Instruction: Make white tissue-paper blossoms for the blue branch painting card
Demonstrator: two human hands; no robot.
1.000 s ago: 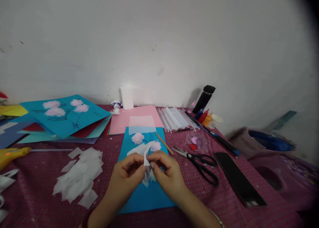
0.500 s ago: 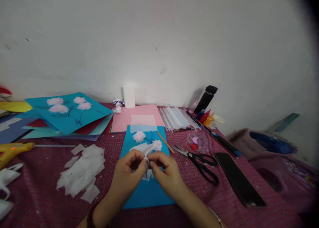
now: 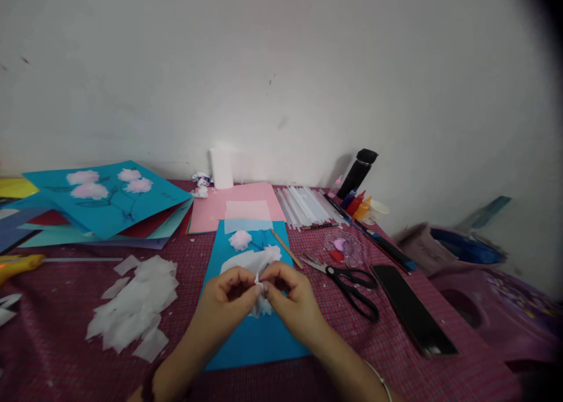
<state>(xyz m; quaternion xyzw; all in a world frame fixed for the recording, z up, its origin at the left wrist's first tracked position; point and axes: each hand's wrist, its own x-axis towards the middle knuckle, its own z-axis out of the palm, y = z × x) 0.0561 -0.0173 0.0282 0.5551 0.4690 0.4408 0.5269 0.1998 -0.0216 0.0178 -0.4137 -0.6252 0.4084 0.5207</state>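
Observation:
My left hand [image 3: 232, 299] and my right hand [image 3: 290, 296] meet over a blue sheet of paper [image 3: 255, 349], pinching a thin piece of white tissue paper [image 3: 258, 282] between their fingertips. More white tissue [image 3: 240, 261] spreads out behind the fingers, and part of it is hidden by them. On the sheet's upper half sit a puffy pale pink tissue flower [image 3: 240, 239] and a second one [image 3: 273, 252], partly covered by the tissue. A pile of cut tissue squares [image 3: 136, 302] lies left of my left hand.
Black-handled scissors [image 3: 352, 282], a phone [image 3: 413, 308] and a paint palette [image 3: 343, 248] lie on the right. A yellow glue gun [image 3: 21, 265] rests at left, below a finished flower picture [image 3: 145, 205]. Glue sticks [image 3: 303, 205], paint bottles [image 3: 355, 203] and a black bottle [image 3: 358, 173] stand behind.
The camera view has turned slightly right, so things sit further left. Both hands keep pinching the tissue, whose held part looks more bunched between the fingertips.

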